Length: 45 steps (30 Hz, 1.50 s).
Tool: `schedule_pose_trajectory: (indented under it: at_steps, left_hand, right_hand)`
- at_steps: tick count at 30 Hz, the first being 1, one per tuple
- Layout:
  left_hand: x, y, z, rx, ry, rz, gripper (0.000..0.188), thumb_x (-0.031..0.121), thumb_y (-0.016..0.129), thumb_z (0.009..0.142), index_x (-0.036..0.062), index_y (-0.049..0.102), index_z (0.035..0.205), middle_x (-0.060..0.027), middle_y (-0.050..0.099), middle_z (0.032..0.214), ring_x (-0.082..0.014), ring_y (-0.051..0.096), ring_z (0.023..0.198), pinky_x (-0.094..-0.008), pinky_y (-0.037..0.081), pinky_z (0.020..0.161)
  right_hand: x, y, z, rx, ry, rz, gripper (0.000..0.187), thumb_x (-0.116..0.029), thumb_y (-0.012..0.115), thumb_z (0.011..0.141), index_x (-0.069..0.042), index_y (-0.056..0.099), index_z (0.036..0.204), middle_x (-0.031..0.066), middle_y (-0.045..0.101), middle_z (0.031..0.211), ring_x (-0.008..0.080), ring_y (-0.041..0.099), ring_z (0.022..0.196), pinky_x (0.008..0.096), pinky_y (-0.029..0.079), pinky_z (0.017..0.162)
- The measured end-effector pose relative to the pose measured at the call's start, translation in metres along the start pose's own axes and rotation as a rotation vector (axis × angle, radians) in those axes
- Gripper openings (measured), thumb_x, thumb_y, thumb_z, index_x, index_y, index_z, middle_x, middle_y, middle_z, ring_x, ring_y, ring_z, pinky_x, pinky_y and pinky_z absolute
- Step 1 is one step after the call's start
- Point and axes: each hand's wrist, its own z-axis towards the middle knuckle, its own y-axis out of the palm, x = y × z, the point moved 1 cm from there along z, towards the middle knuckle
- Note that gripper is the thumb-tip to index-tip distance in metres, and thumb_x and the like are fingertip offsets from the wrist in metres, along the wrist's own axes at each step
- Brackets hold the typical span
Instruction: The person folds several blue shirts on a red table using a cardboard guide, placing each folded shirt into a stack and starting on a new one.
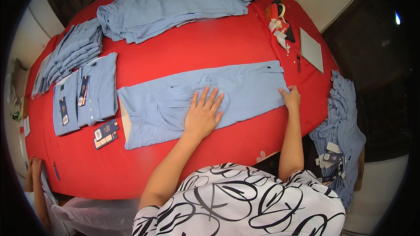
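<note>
A light-blue garment [253, 94] lies folded lengthwise across the middle of the red worktop [183, 54]. The person's left hand [203, 116] rests flat on it, fingers spread, its grip open; the right hand [292, 98] has its grip pinched on the garment's right edge. Left lie tagged, folded garments [99, 89]; a broad blue pile [179, 4] covers the far side.

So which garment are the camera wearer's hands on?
The long central garment: left hand spread on it, right hand at its right edge; neither touches the other garments.
</note>
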Motion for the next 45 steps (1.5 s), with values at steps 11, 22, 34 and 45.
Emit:
schedule_pose_trajectory:
  at_steps: [11, 22, 34, 45]
  left_hand:
    - [-0.005, 0.001, -0.004, -0.017, 0.011, 0.047, 0.054, 0.041, 0.053, 0.095, 0.0188, 0.046, 0.144, -0.0049, 0.039, 0.152, -0.0296, 0.028, 0.144, -0.0539, 0.019, 0.117]
    - [-0.003, 0.005, -0.003, 0.013, -0.001, 0.019, 0.053, 0.039, 0.056, 0.093, 0.0147, 0.05, 0.14, -0.006, 0.04, 0.151, -0.0295, 0.031, 0.142, -0.0522, 0.021, 0.118]
    - [-0.013, -0.011, -0.006, 0.373, -0.347, -0.729, 0.039, 0.007, 0.055, 0.085, 0.0078, 0.056, 0.124, -0.0161, 0.049, 0.133, -0.0366, 0.048, 0.123, -0.05, 0.037, 0.106]
    - [-0.005, -0.008, -0.006, 0.295, -0.12, -0.27, 0.026, 0.02, 0.066, 0.085, 0.0094, 0.071, 0.108, -0.0114, 0.056, 0.119, -0.032, 0.051, 0.114, -0.0437, 0.041, 0.1]
  right_hand:
    - [0.001, -0.013, -0.019, -0.04, 0.005, -0.001, 0.057, -0.039, 0.076, 0.079, 0.005, 0.059, 0.111, 0.0266, 0.066, 0.106, 0.0416, 0.064, 0.096, 0.0468, 0.048, 0.086]
    - [-0.042, -0.021, -0.011, 0.082, -0.186, 0.872, 0.026, 0.003, 0.058, 0.082, 0.003, 0.054, 0.108, 0.0098, 0.061, 0.096, 0.0164, 0.06, 0.085, 0.0295, 0.048, 0.078]
    - [-0.167, 0.008, -0.19, -0.42, -0.841, 0.381, 0.045, -0.02, 0.07, 0.084, -0.003, 0.057, 0.123, 0.0152, 0.058, 0.129, 0.0335, 0.056, 0.106, 0.0428, 0.045, 0.095]
    - [-0.086, 0.023, -0.067, -0.342, -0.325, 0.213, 0.021, -0.017, 0.063, 0.092, 0.0, 0.06, 0.104, 0.0077, 0.062, 0.092, 0.0148, 0.058, 0.08, 0.0308, 0.05, 0.075]
